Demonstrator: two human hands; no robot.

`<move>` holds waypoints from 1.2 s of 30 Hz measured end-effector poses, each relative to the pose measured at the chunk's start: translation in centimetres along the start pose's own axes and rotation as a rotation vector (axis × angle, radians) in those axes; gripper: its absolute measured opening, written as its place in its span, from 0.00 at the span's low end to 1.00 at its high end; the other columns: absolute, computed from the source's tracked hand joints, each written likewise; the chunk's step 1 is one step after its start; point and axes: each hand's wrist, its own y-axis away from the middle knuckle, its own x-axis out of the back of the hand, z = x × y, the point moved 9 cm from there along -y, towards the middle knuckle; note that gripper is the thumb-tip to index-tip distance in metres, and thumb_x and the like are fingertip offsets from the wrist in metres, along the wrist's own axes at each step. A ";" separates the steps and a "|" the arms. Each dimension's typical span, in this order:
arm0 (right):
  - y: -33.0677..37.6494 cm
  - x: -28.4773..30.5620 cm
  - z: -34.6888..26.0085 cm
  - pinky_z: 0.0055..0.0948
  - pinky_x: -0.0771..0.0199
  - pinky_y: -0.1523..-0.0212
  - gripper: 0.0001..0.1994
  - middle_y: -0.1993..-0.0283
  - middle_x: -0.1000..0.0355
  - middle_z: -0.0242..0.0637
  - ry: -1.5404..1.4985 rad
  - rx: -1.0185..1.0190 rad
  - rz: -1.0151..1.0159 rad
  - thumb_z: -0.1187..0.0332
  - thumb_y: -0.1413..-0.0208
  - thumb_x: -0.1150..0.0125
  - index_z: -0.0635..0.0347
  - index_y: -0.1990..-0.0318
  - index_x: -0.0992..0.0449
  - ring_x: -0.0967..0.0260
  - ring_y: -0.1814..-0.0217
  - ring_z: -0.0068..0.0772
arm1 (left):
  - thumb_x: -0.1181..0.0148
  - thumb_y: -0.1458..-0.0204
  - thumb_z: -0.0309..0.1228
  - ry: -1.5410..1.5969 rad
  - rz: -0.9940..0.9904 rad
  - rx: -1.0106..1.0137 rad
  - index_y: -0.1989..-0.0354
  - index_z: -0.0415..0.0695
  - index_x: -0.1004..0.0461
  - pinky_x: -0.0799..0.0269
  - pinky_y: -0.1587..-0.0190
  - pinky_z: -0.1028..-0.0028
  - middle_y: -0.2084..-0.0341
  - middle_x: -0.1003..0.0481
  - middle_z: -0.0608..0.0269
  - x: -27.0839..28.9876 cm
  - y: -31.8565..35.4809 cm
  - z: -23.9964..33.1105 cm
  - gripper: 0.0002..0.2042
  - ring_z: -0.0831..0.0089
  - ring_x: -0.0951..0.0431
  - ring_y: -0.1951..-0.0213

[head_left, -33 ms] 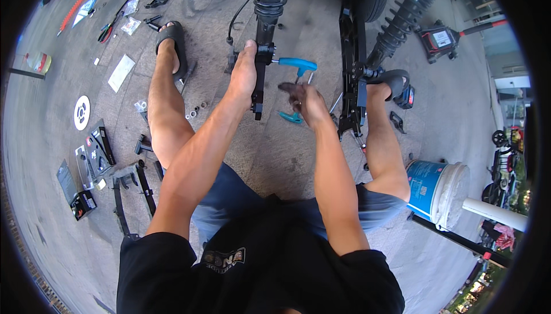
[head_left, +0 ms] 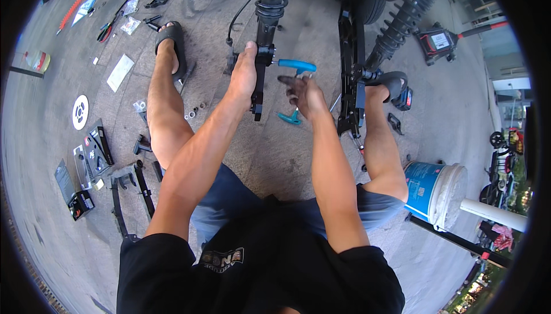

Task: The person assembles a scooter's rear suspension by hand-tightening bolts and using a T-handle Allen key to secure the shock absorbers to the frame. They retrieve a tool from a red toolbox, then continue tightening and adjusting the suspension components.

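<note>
A shock absorber with a black coil spring (head_left: 271, 1) comes down from the top middle. My left hand (head_left: 245, 73) is wrapped round the black bracket (head_left: 259, 84) at its lower end, thumb upward. A blue T-handle hex key (head_left: 297, 65) sticks out sideways from the right of that bracket. Just below its handle is my right hand (head_left: 305, 96), its darkened fingers partly stretched out toward the bracket and apart, with nothing seen in them. A second teal T-handle hex key (head_left: 290, 119) lies on the ground under the right hand, its shaft partly hidden.
At right stand a second coil-spring shock (head_left: 402, 24), a black upright arm (head_left: 350, 67), a floor jack (head_left: 439, 43) and a blue-and-white bucket (head_left: 433, 190). Metal rings (head_left: 195, 110), a white disc (head_left: 81, 112), pliers (head_left: 109, 27) and a black frame part (head_left: 129, 179) lie leftward.
The blue hex key's handle has turned slightly, and my right hand's fingertips have risen a little toward it. My left hand keeps its place on the bracket.
</note>
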 end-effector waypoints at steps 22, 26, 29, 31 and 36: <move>5.3 -1.4 1.6 0.38 0.38 0.44 0.28 0.48 0.30 0.51 0.560 0.076 0.005 0.54 0.36 0.74 0.67 0.44 0.34 0.35 0.46 0.46 | 0.60 0.43 0.60 0.065 -0.145 0.159 0.53 0.41 0.30 0.37 0.65 0.73 0.66 0.31 0.63 -1.0 1.4 0.7 0.31 0.76 0.35 0.66; -0.3 1.4 2.1 0.42 0.38 0.45 0.29 0.44 0.33 0.47 -0.196 0.047 0.184 0.52 0.36 0.75 0.65 0.44 0.34 0.37 0.48 0.43 | 0.59 0.44 0.61 0.112 -0.092 0.108 0.50 0.42 0.31 0.36 0.64 0.74 0.65 0.31 0.62 -1.1 1.5 1.4 0.32 0.76 0.35 0.66; -3.4 0.8 -2.5 0.42 0.37 0.43 0.30 0.42 0.33 0.44 -0.273 0.017 0.198 0.50 0.36 0.75 0.64 0.45 0.32 0.35 0.46 0.42 | 0.59 0.44 0.61 0.088 -0.078 0.101 0.47 0.42 0.32 0.36 0.61 0.73 0.62 0.30 0.60 -0.9 1.6 1.3 0.33 0.75 0.34 0.63; -3.7 -0.8 -8.3 0.39 0.36 0.44 0.27 0.45 0.30 0.41 -0.217 0.109 0.108 0.52 0.36 0.72 0.62 0.45 0.32 0.36 0.43 0.39 | 0.58 0.44 0.61 0.048 -0.111 0.109 0.45 0.42 0.34 0.36 0.57 0.72 0.59 0.31 0.58 -1.0 1.7 1.3 0.33 0.73 0.34 0.60; 4.8 -7.2 -20.2 0.30 0.35 0.53 0.24 0.55 0.25 0.41 0.990 0.799 0.068 0.58 0.36 0.67 0.65 0.55 0.24 0.30 0.52 0.31 | 0.59 0.44 0.60 0.053 -0.085 0.111 0.44 0.41 0.35 0.37 0.56 0.73 0.58 0.31 0.59 -0.8 1.6 1.4 0.34 0.75 0.34 0.61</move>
